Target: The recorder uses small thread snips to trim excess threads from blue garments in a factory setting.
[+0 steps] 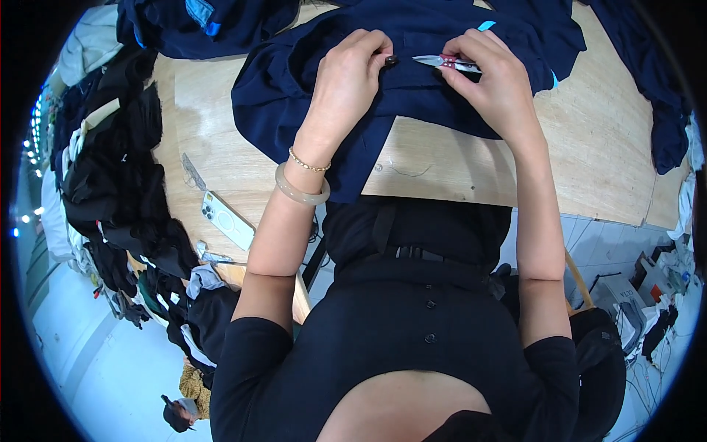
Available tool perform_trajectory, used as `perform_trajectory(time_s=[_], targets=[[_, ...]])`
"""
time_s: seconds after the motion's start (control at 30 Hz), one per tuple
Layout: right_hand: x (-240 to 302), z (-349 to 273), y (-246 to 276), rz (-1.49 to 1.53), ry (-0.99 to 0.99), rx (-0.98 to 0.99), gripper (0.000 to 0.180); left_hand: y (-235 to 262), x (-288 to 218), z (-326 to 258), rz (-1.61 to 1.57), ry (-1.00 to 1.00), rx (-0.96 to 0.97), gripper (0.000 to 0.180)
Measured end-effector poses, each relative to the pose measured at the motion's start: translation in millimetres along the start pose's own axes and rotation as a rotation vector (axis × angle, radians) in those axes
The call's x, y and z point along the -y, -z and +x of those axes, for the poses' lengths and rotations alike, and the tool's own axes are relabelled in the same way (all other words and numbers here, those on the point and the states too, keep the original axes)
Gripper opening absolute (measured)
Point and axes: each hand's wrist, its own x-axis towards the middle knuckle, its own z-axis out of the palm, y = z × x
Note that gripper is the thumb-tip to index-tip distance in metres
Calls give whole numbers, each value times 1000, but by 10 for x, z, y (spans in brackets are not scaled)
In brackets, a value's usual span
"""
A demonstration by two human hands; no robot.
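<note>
A dark navy garment point(331, 125) lies spread on the table under both hands. My left hand point(350, 77) is closed in a pinch over it, thumb and fingertips together; what they hold, perhaps cloth or a thread, is too small to make out. Between the thumb and fingers of my right hand point(495, 74) is a pair of thread snips point(447, 62) with a red and silver body. Their pointed tip faces left, a short gap from my left fingertips. Small light-blue tabs point(487, 26) show on the garment near my right hand.
The pale wooden table point(589, 147) has its near edge at my waist. More navy garments point(213, 29) lie at the far left and far right. A phone point(227, 219) and a clear ruler point(193, 172) lie at left, beside piled dark clothes point(110, 177). Another person point(188, 401) is at lower left.
</note>
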Motion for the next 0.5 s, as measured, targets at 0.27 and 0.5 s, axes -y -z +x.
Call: perform_trajectory(time_s=[0.27,0.5], targets=[[67,58,-53,-113,19,56,13,42,-19,30,5,25,20,7],[80,83,-68,-114,19,61,13,47,-16,38,19,17,21,9]])
